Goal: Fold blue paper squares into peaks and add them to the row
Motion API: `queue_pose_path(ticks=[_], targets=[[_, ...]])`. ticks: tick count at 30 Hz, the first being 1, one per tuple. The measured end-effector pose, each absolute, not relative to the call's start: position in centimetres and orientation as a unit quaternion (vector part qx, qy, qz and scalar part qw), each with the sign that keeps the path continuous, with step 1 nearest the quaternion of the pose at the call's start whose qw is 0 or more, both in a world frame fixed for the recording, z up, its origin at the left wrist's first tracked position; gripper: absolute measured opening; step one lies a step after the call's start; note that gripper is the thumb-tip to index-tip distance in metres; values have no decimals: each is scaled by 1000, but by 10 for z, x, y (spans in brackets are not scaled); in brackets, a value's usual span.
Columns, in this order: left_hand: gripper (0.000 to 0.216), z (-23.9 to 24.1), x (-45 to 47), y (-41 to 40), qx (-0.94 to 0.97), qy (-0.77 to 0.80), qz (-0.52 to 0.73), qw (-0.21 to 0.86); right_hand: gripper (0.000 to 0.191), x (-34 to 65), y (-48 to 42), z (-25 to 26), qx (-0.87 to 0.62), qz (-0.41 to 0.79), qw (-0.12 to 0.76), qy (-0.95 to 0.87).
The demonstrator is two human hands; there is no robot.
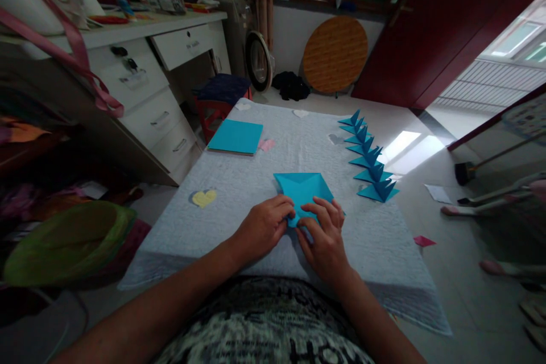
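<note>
A partly folded blue paper sheet (303,187) lies on the grey-white cloth-covered table (239,182) in front of me. My left hand (262,227) has its fingers curled and pinching the near left edge of the paper. My right hand (324,236) presses its bent fingertips on the near right part of the same sheet. A row of several finished blue folded pieces (367,156) runs along the right side of the table. A stack of flat blue paper sheets (236,136) rests at the far left of the table.
A yellow paper heart (203,198) and a pink scrap (267,144) lie on the cloth. White drawers (157,102) stand at left, a red stool (213,114) beyond the table, a green bag (63,244) on the left floor, and a round wooden board (335,54) against the far wall.
</note>
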State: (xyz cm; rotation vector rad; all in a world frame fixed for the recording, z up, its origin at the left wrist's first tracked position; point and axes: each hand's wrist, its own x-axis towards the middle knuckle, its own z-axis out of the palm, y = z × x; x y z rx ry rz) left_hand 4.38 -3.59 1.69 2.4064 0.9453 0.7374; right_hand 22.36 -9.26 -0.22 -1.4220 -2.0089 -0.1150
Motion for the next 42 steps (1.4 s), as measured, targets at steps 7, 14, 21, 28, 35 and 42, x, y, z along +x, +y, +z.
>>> queue_pose_path(ticks=[7,14,21,28,35,42], targets=[[26,19,16,-28,846,335,323,259,26,248,-94,5,-538,-95,275,-792],[22,7,-5,-11,877,332,260,232,14,246,-96,-4,-493,-101,269,-821],[13,-12,-13,-20,910,348,225,12,19,230,-87,-17,-450,-54,269,-850],[11,-15,-12,-26,905,354,234,-35,16,222,-86,-13,-441,-22,285,-851],[15,-15,-14,-22,899,366,239,32,15,233,-84,-11,-481,89,293,-821],[15,-16,-11,-18,857,407,272,161,15,234,-67,-4,-541,187,330,-751]])
